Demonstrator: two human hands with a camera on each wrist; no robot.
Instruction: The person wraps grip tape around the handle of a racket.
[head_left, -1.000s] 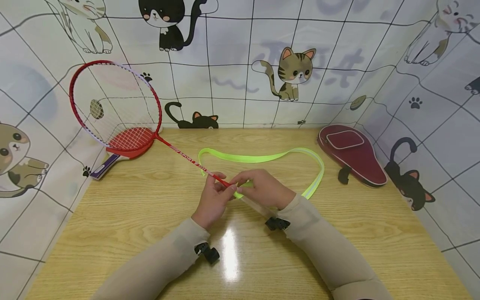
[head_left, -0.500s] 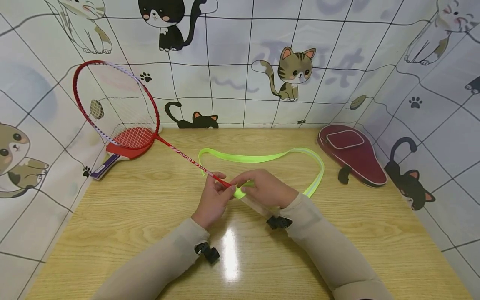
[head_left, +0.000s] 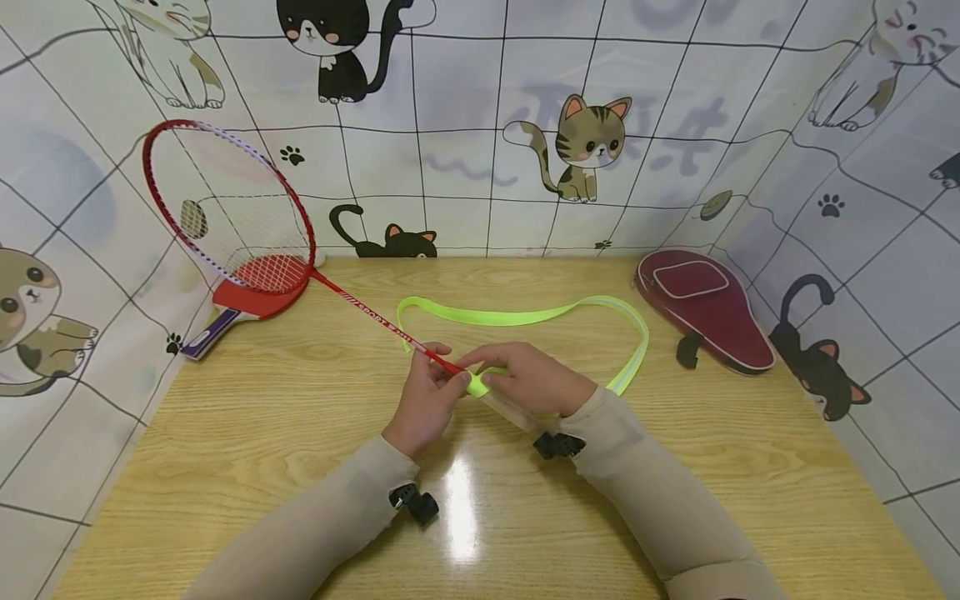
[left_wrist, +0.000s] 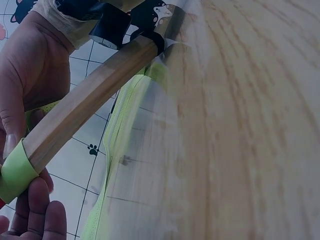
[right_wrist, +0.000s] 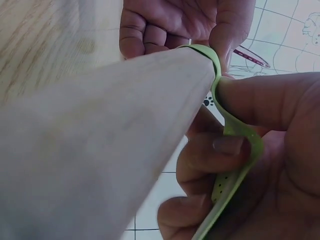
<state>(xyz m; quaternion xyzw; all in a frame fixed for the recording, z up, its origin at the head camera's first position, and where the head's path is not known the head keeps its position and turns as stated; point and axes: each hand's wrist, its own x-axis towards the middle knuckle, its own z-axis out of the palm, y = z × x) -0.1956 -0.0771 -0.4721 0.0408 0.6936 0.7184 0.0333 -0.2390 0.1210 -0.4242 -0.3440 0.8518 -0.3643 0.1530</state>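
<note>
A red and white badminton racket [head_left: 363,309] slants across the head view, its head up at the left. My left hand [head_left: 422,403] holds it where the red shaft meets the bare wooden handle [left_wrist: 92,97]. Around the top of that handle goes a turn of neon yellow-green grip tape [left_wrist: 19,171], with left fingers against it in the left wrist view. My right hand [head_left: 536,379] pinches the tape [right_wrist: 218,95] close to the handle, and the strip runs on through its curled fingers. The tape's long free part [head_left: 510,317] lies in a loop on the table.
A red table tennis bat [head_left: 262,283] lies at the back left, partly behind the racket's strings. At the back right is a dark red bat case [head_left: 701,308] with a black strap. The wooden table [head_left: 300,417] meets cat-patterned walls at its back and sides.
The racket has rolled slightly, so its head looks narrower and more tilted. My right hand has shifted a little to the right, still pinching the tape. The left hand stays about where it was.
</note>
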